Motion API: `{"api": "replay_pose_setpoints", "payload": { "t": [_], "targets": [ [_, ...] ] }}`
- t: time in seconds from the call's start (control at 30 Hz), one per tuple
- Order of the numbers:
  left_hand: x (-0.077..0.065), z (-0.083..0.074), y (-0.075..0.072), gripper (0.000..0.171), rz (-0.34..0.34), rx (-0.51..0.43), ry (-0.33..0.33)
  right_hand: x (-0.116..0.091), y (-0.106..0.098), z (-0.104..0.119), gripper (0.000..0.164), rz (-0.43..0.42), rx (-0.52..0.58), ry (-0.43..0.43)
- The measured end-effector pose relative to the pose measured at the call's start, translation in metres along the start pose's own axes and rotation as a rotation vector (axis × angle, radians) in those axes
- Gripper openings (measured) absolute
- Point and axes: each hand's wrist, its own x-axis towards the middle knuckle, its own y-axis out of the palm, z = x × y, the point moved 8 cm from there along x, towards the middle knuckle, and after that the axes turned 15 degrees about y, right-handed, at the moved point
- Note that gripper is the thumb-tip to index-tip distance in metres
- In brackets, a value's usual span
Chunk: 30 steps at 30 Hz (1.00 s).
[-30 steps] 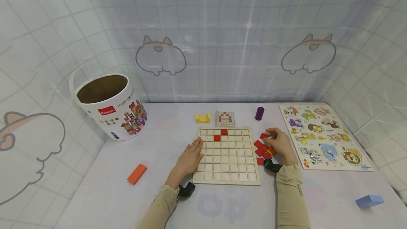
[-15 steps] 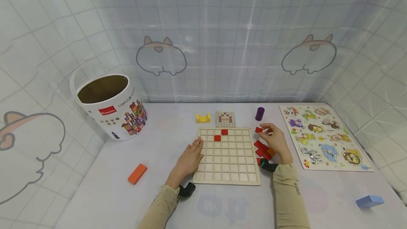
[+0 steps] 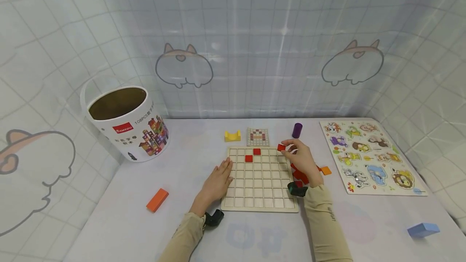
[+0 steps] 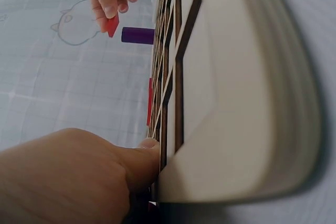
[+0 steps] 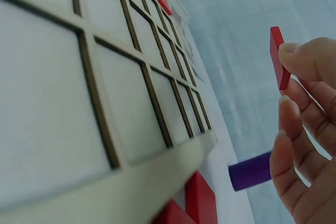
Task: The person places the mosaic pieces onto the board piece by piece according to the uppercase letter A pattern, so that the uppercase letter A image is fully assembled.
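Note:
A square wooden grid board point(image 3: 253, 181) lies flat in the middle of the table, with two red tiles point(image 3: 249, 158) set in cells near its far edge. My left hand point(image 3: 215, 183) rests with its fingers laid on the board's left edge. Above the board's far right corner, my right hand point(image 3: 301, 159) pinches a red square tile point(image 5: 278, 59) between thumb and finger, raised off the surface. A pile of loose red tiles point(image 3: 300, 176) lies beside the board's right edge, partly hidden by the right hand and wrist. One orange tile point(image 3: 326, 170) shows to the right of that hand.
Behind the board lie a small patterned grid card point(image 3: 257, 136) and a yellow arch block point(image 3: 232, 136). A purple cylinder point(image 3: 297, 130) stands back right. An animal puzzle board point(image 3: 371, 157) lies right, a blue block point(image 3: 423, 230) nearer. An orange block point(image 3: 157, 200) and white bucket point(image 3: 127, 132) are left.
My right hand has picked a red tile from the pile and carried it left, to above the board's far right corner. An orange tile now shows apart from the pile. My left hand stays put.

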Motion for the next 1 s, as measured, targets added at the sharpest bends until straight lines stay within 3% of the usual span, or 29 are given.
{"api": "replay_pose_setpoints", "payload": {
  "t": [0.27,0.5,0.83,1.0],
  "targets": [
    [-0.001,-0.001,-0.001,0.054,0.0,-0.013,-0.004,0.002,0.016,-0.001,0.028,0.071,0.027,0.046],
    [-0.002,-0.001,-0.002,0.054,-0.002,-0.011,-0.011,0.004,0.032,0.001,0.026,0.105,-0.016,-0.014],
    [-0.001,-0.003,-0.003,0.053,-0.004,-0.012,-0.008,0.006,0.052,-0.006,0.028,0.142,-0.02,-0.032],
    [-0.001,-0.003,-0.003,0.054,0.0,-0.019,-0.015,0.007,0.062,-0.01,0.028,0.121,-0.056,-0.062]
  ]
}}
